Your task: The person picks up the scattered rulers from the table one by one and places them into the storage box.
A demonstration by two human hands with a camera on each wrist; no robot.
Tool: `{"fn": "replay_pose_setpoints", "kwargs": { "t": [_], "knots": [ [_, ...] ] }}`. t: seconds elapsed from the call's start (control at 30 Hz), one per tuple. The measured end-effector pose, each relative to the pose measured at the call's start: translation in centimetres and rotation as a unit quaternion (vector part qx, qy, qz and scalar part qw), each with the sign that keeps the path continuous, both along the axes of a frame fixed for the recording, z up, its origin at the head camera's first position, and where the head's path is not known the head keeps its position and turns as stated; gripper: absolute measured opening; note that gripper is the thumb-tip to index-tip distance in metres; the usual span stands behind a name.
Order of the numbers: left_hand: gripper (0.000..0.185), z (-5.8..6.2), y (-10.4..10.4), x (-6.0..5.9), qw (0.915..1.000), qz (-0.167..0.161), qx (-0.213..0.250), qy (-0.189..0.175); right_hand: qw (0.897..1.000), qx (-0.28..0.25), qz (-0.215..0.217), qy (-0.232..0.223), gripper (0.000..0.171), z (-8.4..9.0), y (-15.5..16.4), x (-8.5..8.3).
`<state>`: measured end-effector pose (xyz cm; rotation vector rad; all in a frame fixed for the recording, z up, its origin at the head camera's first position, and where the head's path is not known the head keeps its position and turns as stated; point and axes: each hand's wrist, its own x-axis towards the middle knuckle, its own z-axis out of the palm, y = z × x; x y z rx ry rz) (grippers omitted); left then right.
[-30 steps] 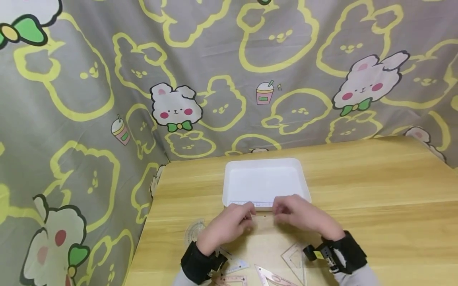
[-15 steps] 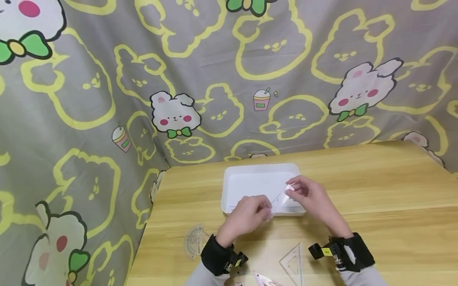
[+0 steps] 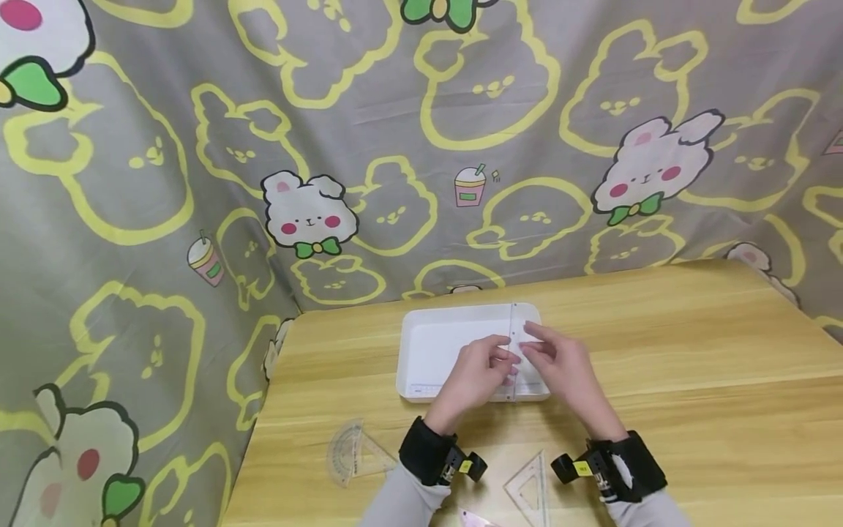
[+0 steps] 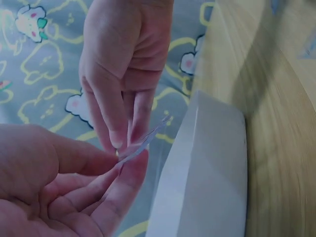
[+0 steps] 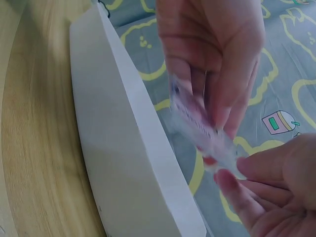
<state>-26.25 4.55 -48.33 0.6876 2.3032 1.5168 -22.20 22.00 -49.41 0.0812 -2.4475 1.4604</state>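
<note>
Pinching a clear strip [image 5: 190, 116] above the tray [image 3: 428, 348] with my left hand [image 3: 476, 369], I touch that strip with my right hand [image 3: 565, 362], whose grip I cannot tell.

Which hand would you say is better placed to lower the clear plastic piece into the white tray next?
Probably the left hand: its thumb and fingers visibly pinch the clear plastic piece above the white tray. The right hand is close, but its grip is less clear.
</note>
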Motion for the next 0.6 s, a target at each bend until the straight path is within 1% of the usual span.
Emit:
{"fn": "replay_pose_setpoints", "kwargs": {
  "t": [0.07,0.17,0.3,0.37,0.43,0.53,0.6],
  "knots": [
    [0.041,-0.3,0.5,-0.3,0.9998,0.011,0.011,-0.009,1.0,0.011,0.003,-0.002,0.041,-0.2,0.1,-0.1],
    [0.042,-1.0,1.1,-0.6,0.9987,0.038,0.024,-0.025,1.0,0.026,0.001,-0.006,0.039,-0.5,0.2,-0.1],
    [0.042,-1.7,1.8,-1.0,0.9967,0.07,0.028,-0.031,0.999,0.039,-0.007,-0.022,0.037,-0.7,0.4,-0.1],
    [0.041,-2.0,2.2,-1.2,0.9965,0.079,0.02,-0.016,0.999,0.044,-0.008,-0.029,0.037,-0.7,0.6,-0.1],
    [0.039,-2.3,2.6,-1.5,0.9959,0.089,0.001,0.01,0.998,0.051,-0.007,-0.03,0.037,-0.7,0.7,-0.2],
    [0.035,-2.8,3.2,-1.7,0.9925,0.103,-0.038,0.053,0.997,0.065,-0.001,-0.029,0.037,-0.9,1.0,-0.3],
    [0.035,-3.1,3.5,-1.7,0.991,0.104,-0.053,0.065,0.997,0.077,0.001,-0.028,0.038,-1.1,1.2,-0.3]
  ]
}}
